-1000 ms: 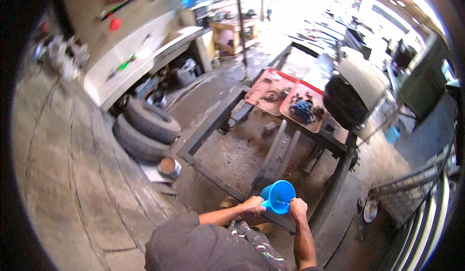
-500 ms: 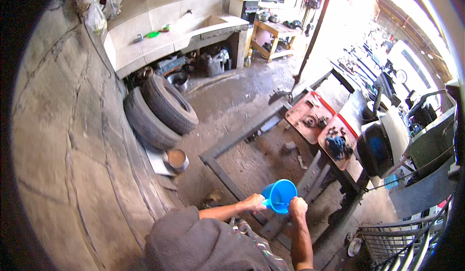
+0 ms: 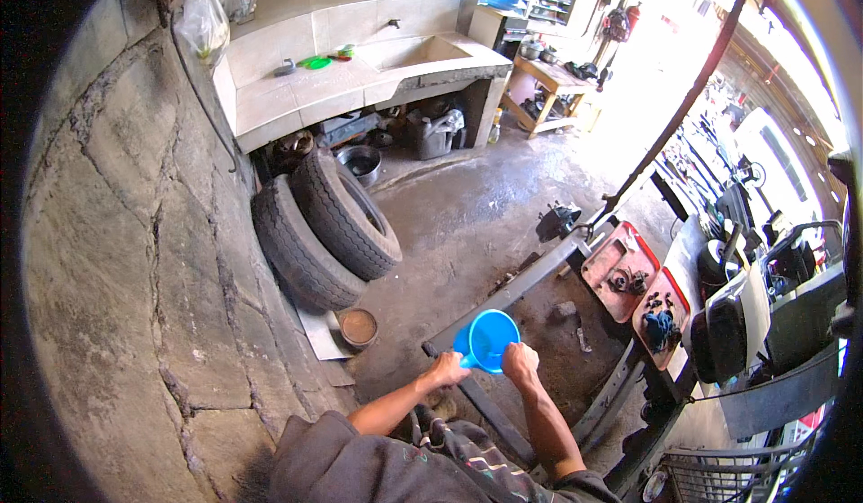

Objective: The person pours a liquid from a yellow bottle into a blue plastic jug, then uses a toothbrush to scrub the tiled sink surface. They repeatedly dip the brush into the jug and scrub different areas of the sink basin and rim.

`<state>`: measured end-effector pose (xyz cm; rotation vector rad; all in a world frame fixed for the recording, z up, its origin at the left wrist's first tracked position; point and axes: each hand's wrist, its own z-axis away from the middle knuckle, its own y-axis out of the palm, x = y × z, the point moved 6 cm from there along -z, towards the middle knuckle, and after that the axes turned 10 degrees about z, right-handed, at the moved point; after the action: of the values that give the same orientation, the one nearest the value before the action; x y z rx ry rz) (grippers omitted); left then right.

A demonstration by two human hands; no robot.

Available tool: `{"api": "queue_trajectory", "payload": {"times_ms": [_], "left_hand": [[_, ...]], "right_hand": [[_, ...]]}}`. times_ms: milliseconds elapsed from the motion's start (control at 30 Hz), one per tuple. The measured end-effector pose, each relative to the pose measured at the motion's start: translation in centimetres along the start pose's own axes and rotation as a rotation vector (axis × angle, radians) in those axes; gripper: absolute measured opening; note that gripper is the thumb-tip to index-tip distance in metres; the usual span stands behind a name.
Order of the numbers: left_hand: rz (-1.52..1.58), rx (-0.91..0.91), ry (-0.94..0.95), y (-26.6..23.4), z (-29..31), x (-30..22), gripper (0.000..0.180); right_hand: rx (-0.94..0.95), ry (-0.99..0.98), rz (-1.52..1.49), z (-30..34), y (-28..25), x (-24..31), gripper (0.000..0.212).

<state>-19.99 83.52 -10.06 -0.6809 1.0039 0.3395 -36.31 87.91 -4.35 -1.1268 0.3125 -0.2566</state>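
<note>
A bright blue plastic dipper [image 3: 488, 337] is held out in front of me over the metal frame, its open mouth facing up. My left hand [image 3: 445, 370] is closed round its short handle. At the dipper's right rim, my right hand [image 3: 520, 364] is curled into a closed grip. Its fingertips reach just inside the rim and are partly hidden. What lies in the bottom of the dipper is too small to make out.
A dark metal frame [image 3: 530, 280] stands low ahead, with two red-edged trays of parts [image 3: 620, 269] on its right side. Two tires [image 3: 306, 256] lean by the stone wall [image 3: 108, 260], near a round brown-filled container [image 3: 358, 326]. Beyond is a tiled sink counter [image 3: 310, 89].
The dipper and both hands have shifted slightly left and up in the picture. My view has turned, so the sink, tires and trays appear farther right. Both hands keep their hold.
</note>
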Motion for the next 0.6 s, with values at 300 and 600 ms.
{"api": "queue_trajectory", "payload": {"times_ms": [300,600], "left_hand": [[0.175,-0.154,-0.199,-8.9,0.9,4.9,0.02],[0.401,-0.332,-0.281,-19.9,-1.1,12.8,0.019]], "right_hand": [[-0.043,-0.249,-0.012,-7.1,-1.3,10.1,0.015],[0.033,-0.423,0.122,-17.7,-3.1,23.3,0.019]]}}
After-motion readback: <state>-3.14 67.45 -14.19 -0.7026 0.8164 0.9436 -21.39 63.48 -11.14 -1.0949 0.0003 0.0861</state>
